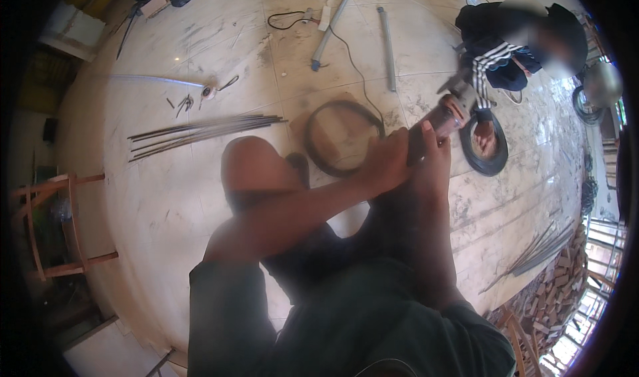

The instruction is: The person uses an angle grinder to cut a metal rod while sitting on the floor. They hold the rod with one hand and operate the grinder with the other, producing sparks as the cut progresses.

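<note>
In a dark shirt, held a power tool clenched in left fingers and right fingers, with a metallic-looking head just beyond both; seemed heavy and rigid, best gripped around the thick dark body.

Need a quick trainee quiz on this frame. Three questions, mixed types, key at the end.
1. What do the left hand and right hand grip?
a) a broom
b) a dark tool
c) a bucket
2. True or false: the thin rods on the floor lie left of that tool.
3. Fill in: the co-worker's hand shows inside the ring of a dark ____.

Key: 1 b; 2 true; 3 coil.
</note>
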Available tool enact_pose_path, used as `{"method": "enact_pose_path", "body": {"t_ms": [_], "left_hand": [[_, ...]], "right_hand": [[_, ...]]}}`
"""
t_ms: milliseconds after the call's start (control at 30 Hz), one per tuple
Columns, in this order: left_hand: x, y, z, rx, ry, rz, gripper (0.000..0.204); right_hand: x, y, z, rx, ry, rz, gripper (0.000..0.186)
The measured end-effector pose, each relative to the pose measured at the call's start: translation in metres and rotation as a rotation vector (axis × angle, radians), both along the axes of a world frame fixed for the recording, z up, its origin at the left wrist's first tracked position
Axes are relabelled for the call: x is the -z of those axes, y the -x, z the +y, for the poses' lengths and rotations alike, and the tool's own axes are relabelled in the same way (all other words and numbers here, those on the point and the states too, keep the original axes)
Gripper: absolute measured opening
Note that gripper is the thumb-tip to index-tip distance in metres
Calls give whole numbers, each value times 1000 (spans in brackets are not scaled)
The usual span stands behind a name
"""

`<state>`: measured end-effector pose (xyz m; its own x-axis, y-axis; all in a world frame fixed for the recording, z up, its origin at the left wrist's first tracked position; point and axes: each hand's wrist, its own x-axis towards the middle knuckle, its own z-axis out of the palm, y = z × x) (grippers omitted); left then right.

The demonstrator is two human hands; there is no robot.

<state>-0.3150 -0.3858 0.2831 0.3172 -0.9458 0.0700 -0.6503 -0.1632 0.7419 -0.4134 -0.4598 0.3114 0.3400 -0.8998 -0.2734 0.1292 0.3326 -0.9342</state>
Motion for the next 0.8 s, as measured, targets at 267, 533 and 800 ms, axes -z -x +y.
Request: {"method": "enact_pose_path", "body": {"t_ms": [267, 533, 800], "left_hand": [[-30, 20, 11, 185, 153, -437, 83], [-136, -38, 109, 540, -482, -259, 48], [-170, -124, 213, -88, -268, 284, 31]], "right_hand": [[5, 25, -40, 178, 268, -164, 44], [-55, 121, -210, 302, 868, 255, 65], [-133, 130, -394, -224, 1070, 694, 57]]}}
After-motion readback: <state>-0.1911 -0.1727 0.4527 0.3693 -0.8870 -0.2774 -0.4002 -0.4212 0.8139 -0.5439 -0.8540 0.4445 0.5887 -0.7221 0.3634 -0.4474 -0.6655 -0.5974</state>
